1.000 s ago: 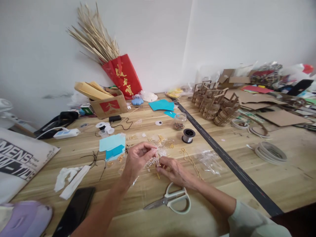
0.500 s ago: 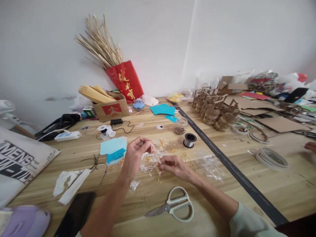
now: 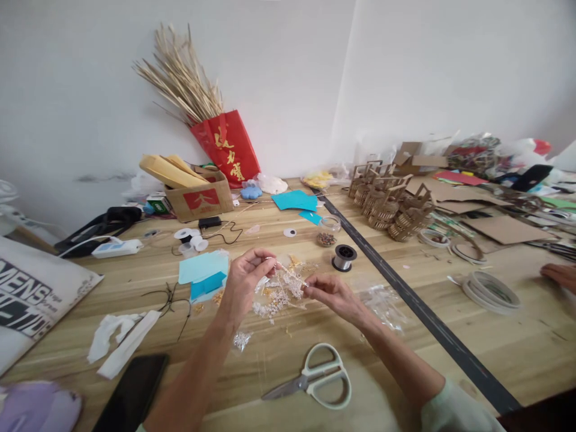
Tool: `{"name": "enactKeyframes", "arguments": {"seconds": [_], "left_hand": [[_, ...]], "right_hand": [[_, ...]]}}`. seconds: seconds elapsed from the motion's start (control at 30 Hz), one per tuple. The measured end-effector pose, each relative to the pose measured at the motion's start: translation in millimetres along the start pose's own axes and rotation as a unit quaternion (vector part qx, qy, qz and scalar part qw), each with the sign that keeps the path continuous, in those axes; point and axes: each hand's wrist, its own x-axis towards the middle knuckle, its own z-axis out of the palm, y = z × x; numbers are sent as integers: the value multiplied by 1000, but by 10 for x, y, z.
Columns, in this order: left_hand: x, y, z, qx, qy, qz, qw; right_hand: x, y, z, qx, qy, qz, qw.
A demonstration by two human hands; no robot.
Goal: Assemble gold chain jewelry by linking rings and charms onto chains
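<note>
A thin pale string of beads (image 3: 288, 271) stretches between my two hands over the table. My left hand (image 3: 249, 277) pinches its upper end between thumb and fingers. The lower end is in the fingertips of my right hand (image 3: 332, 294). Beneath lie small clear and white beads (image 3: 276, 300) with gold-coloured bits among them; single pieces are too small to tell apart. Scissors (image 3: 317, 378) with pale handles lie closer to me, blades pointing left. Just beyond my right hand stands a spool of clear line (image 3: 344, 258).
Blue paper sheets (image 3: 202, 270) and a phone (image 3: 132, 393) lie to the left. Small woven baskets (image 3: 391, 204) stand at back right, near cardboard sheets (image 3: 506, 226). A coiled strip (image 3: 491, 292) lies right of the black band (image 3: 418, 315). Another person's hand (image 3: 560, 276) rests at the right edge.
My right hand has moved right and slightly up, so the string of beads now slants more sideways. My left hand stays nearly in place. The view has shifted a little.
</note>
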Motion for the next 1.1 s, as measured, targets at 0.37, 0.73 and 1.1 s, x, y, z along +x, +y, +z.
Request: {"name": "enactKeyframes", "arguments": {"seconds": [0.37,0.73,1.1], "left_hand": [[36,-1,110,50,-29,0,998],[85,-2,404,19,-113,5,993],[160,21,516,4,-128,-11,992]], "right_hand": [[-87,-71,-324,-16,50,3,999],[-540,-45,-765,-305,20,46,951],[-1064,367,-884,-578,2,68,813]]}}
